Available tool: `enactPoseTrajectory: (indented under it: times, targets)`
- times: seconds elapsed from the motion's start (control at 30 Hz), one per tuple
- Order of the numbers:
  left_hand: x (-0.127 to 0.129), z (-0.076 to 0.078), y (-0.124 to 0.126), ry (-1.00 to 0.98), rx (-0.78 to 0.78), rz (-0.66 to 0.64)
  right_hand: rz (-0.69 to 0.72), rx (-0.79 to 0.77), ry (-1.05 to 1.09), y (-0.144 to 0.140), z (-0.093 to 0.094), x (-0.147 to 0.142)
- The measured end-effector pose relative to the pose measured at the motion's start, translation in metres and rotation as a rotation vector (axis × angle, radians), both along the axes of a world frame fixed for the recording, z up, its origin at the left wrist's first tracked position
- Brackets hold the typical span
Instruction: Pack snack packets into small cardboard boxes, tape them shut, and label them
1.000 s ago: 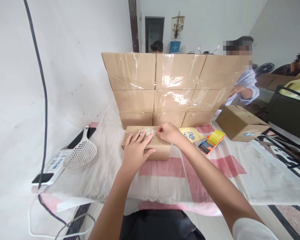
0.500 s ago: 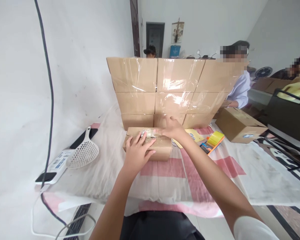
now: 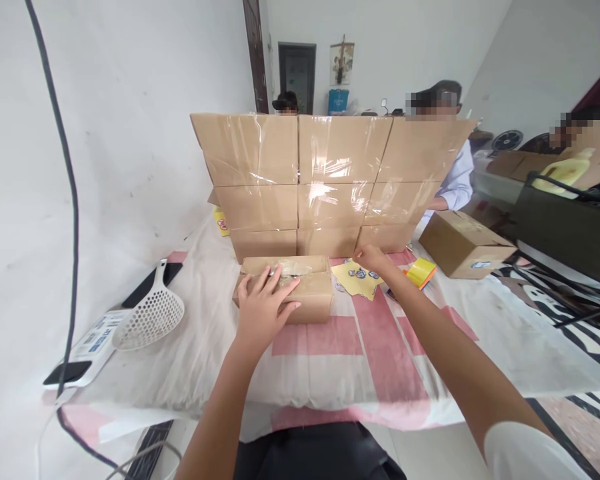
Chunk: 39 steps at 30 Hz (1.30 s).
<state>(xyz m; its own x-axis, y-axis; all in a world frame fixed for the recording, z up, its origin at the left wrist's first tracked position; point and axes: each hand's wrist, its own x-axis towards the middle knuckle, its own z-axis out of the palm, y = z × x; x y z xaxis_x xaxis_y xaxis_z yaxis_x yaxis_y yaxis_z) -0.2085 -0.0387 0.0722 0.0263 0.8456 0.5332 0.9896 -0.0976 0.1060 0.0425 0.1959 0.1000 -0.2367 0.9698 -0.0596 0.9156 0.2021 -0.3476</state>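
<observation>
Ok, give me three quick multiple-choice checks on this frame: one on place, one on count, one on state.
1. The left hand rests on:
A. the small brown cardboard box
B. the white slotted plastic scoop
C. the wall of stacked boxes

2. Boxes across the wall's top row:
A. two
B. three
C. five

3. The right hand is:
A. gripping the box
B. at the yellow sticker sheet
C. on the scoop

A: palm lies flat on its top.
B: three sit side by side.
B: fingers reach its edge; contact unclear.
</observation>
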Motion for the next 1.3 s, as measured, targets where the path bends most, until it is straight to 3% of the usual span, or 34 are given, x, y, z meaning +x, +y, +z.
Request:
enactPoseTrajectory:
  times: [0.17, 0.43, 0.9, 1.3]
  targets:
    - [-0.001, -0.002, 0.002, 0.024, 0.018, 0.001, -0.003, -0.076, -0.132, 0.013, -0.032, 0.026]
    - [-0.001, -0.002, 0.001, 0.07, 0.031, 0.015, 0.161, -0.14, -0.217, 0.02, -0.052, 0.036]
    - [-0.002, -0.004, 0.003, 0.103, 0.069, 0.012, 0.33, -0.065, -0.282, 0.014, -0.05, 0.04]
    - [-0.002, -0.004, 0.005, 0.135, 0.059, 0.012, 0.247, 0.004, -0.381, 0.008, -0.053, 0.025]
